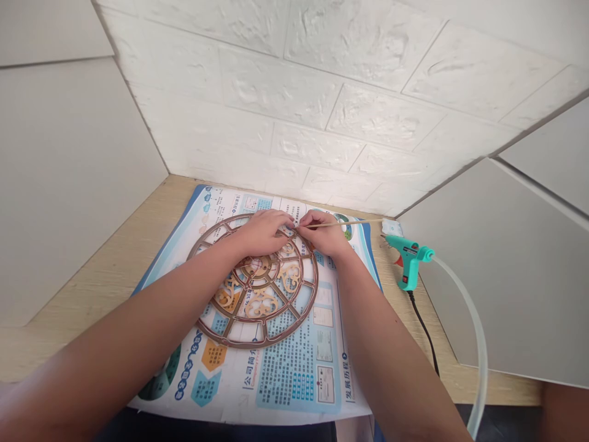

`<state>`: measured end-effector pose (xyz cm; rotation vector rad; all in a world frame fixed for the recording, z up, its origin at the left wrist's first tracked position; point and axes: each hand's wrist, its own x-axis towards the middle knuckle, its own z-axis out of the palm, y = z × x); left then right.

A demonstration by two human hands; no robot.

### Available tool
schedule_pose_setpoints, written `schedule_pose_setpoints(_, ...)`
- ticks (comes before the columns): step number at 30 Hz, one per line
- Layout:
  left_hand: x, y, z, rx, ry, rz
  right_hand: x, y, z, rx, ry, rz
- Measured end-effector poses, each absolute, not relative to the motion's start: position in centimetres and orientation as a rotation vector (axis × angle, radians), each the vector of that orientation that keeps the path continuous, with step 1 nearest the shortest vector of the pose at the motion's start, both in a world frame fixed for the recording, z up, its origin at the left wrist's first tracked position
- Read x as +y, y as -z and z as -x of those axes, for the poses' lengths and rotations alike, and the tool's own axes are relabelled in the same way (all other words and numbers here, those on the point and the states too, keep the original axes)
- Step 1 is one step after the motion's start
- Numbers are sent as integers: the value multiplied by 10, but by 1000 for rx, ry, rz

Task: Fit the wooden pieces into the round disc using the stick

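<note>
A round brown openwork wheel (271, 316) with spokes, concentric rings and tan scrollwork pieces lies on a printed poster sheet (294, 368). Across the upper part of the wheel rests my left hand (264, 233), its fingers stretched toward the rim and its thumb apart from them. My right hand (322, 230) is beside the wheel's upper right rim, thumb and fingers pinched on a thin tan stick (363, 221). The stick points right, toward the wall. Both sets of fingertips are close together, and they hide what lies directly under them.
To the right, a teal glue gun (409, 258) lies on the wooden table (400, 313), with a long translucent glue stick (473, 325) curving from its back and a black cord (423, 325). A small white packet (392, 228) is near its nozzle. White panels and a brick-patterned wall (299, 123) enclose the table.
</note>
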<state>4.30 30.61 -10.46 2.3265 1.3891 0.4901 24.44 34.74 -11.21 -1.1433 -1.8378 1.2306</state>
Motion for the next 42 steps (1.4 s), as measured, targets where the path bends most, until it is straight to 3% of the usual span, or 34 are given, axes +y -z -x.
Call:
schedule_pose_setpoints(23, 307, 108, -42, 1435, -647, -2238, 349, 107, -245, -1671, -1275, 1140)
schedule_pose_setpoints(33, 306, 112, -42, 1491, -718, -2246, 348, 105, -240, -2151, -897, 1229)
schedule_pose_setpoints(42, 306, 112, -40, 1469, -742, -2237, 347, 98, -235, -2296, -777, 1276)
